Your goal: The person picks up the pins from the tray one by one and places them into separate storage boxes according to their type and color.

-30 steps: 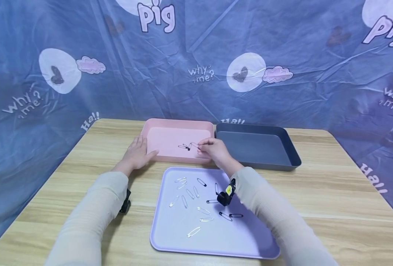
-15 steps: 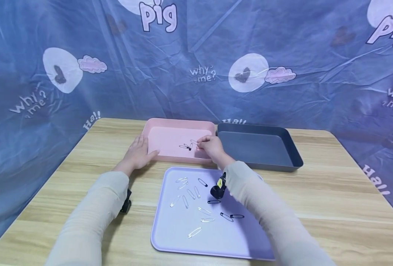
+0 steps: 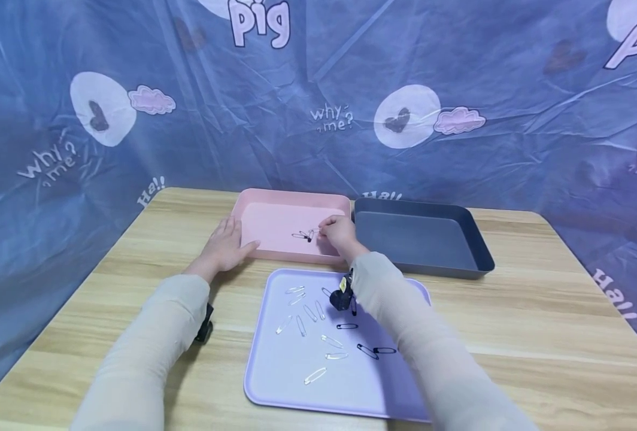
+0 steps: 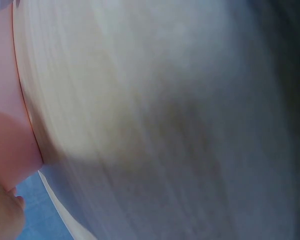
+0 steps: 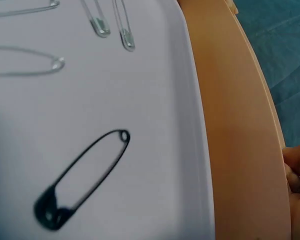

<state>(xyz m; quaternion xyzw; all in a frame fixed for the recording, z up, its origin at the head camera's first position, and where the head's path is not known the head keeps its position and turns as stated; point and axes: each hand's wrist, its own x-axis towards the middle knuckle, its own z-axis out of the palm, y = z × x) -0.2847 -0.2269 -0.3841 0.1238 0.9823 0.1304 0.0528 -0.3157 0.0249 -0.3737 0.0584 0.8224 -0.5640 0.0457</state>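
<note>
My right hand (image 3: pixel 341 232) is over the right part of the pink tray (image 3: pixel 267 221), its fingertips pinching a safety pin that pokes out to the left. Close beside those fingertips, a small cluster of black safety pins (image 3: pixel 309 237) lies on the tray floor. Bent fingers (image 5: pixel 297 162) show at the right edge of the right wrist view. My left hand (image 3: pixel 224 246) rests against the pink tray's left front corner, fingers extended and thumb along the front rim; only a bit of it enters the left wrist view.
The lavender tray (image 3: pixel 286 392) in front holds scattered silver safety pins (image 5: pixel 101 27) and black ones, one black safety pin (image 5: pixel 50 212) near in the right wrist view. A dark grey tray (image 3: pixel 415 236) stands right of the pink one. Behind the wooden table (image 3: pixel 539 311) hangs a blue printed cloth (image 3: pixel 275 131).
My right hand has shifted slightly, its wrist and forearm swinging left over the lavender tray, the pinched safety pin now nearer the cluster. My left hand has stayed at the pink tray.
</note>
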